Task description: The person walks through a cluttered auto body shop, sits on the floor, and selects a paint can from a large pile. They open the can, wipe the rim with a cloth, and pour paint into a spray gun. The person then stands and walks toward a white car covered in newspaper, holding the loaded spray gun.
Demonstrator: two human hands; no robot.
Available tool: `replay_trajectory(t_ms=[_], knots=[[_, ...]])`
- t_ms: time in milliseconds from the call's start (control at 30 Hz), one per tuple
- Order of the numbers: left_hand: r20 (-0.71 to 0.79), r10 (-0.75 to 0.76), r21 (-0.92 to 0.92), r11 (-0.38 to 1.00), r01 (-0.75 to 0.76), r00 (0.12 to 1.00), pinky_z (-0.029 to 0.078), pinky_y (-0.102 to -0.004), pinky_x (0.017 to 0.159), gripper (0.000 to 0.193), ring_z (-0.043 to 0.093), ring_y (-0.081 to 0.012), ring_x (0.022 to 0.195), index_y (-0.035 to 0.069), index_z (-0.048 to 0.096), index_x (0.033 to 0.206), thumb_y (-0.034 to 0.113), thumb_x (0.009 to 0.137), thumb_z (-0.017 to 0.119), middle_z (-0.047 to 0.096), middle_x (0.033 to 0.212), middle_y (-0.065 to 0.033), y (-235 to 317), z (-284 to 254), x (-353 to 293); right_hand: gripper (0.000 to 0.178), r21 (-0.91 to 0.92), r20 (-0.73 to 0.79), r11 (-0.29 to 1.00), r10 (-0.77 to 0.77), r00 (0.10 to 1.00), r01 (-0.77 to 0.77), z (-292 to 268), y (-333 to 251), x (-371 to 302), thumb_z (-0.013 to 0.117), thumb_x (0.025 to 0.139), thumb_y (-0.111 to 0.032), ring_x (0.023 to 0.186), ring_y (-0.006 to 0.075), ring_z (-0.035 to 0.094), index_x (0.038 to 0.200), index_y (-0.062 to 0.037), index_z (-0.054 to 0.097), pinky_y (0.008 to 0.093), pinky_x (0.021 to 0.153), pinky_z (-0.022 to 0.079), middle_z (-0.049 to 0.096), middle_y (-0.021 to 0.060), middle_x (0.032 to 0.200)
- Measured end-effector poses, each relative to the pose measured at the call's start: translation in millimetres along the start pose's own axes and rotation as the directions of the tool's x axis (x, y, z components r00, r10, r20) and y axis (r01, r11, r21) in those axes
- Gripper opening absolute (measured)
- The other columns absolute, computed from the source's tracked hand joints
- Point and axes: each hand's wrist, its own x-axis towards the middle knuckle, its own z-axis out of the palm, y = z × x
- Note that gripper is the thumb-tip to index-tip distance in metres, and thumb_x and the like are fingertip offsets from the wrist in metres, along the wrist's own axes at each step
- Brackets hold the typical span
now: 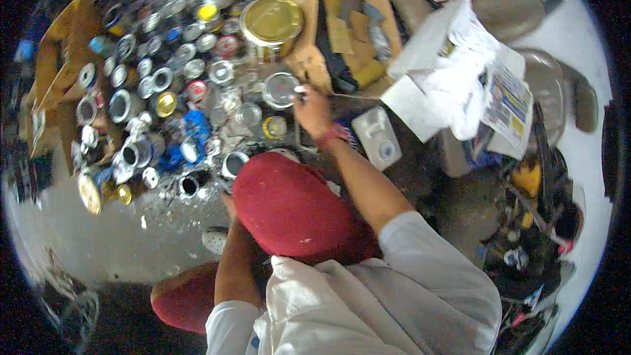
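My right hand (pixel 312 113) reaches forward, a red band on its wrist, fingers curled at the right rim of a round can with a silvery top (pixel 280 90). A small pale spot shows at its fingertips; what they grip, if anything, is too blurred to name. My left hand (pixel 228 206) is low beside my red-clad knee (pixel 289 200), which hides most of its fingers. Nearest to it stands an open can with a pale rim (pixel 234 165). Below the silvery can are a glassy round container (pixel 248 115) and a yellow-ringed can (pixel 274 127).
Many used cans crowd the floor at left, with crumpled blue plastic (pixel 195 137) among them. Behind stands a large gold-lidded tin (pixel 271 20). An open cardboard box (pixel 368 33), a white jug (pixel 376 138), white cloth (pixel 460 66) and brown plastic chairs (pixel 536 85) are at right.
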Motion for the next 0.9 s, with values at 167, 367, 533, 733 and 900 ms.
replay_trajectory(t_ms=[167,367,533,733,900], knots=[[0.104,-0.108,0.005,0.994,0.108,0.989,0.046,-0.0488,0.103,0.081,0.059,-0.0355,0.121,-0.002,0.043,0.143,0.044,0.088,0.082,0.059,0.133,-0.0221,15,-26,-18,0.034,-0.189,0.018,0.979,0.075,0.997,-0.071,28,15,22,0.076,0.089,-0.030,0.099,0.0416,0.071,0.110,-0.0052,0.067,0.0541,0.084,0.056,0.074,0.0221,0.102],[0.192,-0.236,0.047,0.972,0.231,0.953,0.047,-0.0500,0.100,0.080,0.059,-0.0332,0.121,0.002,0.043,0.145,0.043,0.088,0.082,0.060,0.132,-0.0191,34,-57,-43,0.022,-0.157,0.048,0.977,0.157,0.986,-0.148,13,9,18,0.074,0.089,-0.015,0.099,0.0410,0.072,0.108,-0.0048,0.070,0.0517,0.087,0.056,0.075,0.0213,0.100],[0.261,-0.307,0.105,0.952,0.289,0.915,0.048,-0.0509,0.098,0.078,0.059,-0.0313,0.121,0.005,0.044,0.147,0.042,0.089,0.082,0.060,0.132,-0.0166,78,-74,-45,0.017,0.273,-0.147,0.961,-0.003,0.989,0.043,-66,6,-27,0.076,0.090,-0.016,0.092,0.0298,0.073,0.102,-0.0037,0.072,0.0429,0.080,0.057,0.075,0.0154,0.097],[0.228,-0.266,0.124,0.962,0.243,0.936,0.049,-0.0521,0.095,0.077,0.060,-0.0290,0.120,0.009,0.045,0.149,0.041,0.089,0.082,0.061,0.131,-0.0136,173,-106,-69,0.038,0.716,-0.594,0.698,0.588,0.549,0.028,-226,108,-73,0.070,0.094,-0.008,0.092,0.0185,0.068,0.129,-0.0014,0.056,0.0282,0.068,0.053,0.067,0.0110,0.117],[0.074,0.229,0.026,0.973,-0.231,0.971,0.051,-0.0421,0.091,0.067,0.062,-0.0226,0.119,0.010,0.054,0.149,0.046,0.096,0.074,0.067,0.130,-0.0101,287,-116,-113,0.041,0.927,-0.370,0.285,0.807,0.460,0.245,-306,194,-71,0.068,0.097,-0.010,0.107,0.0321,0.067,0.132,0.0051,0.054,0.0385,0.082,0.062,0.063,0.0220,0.121]])
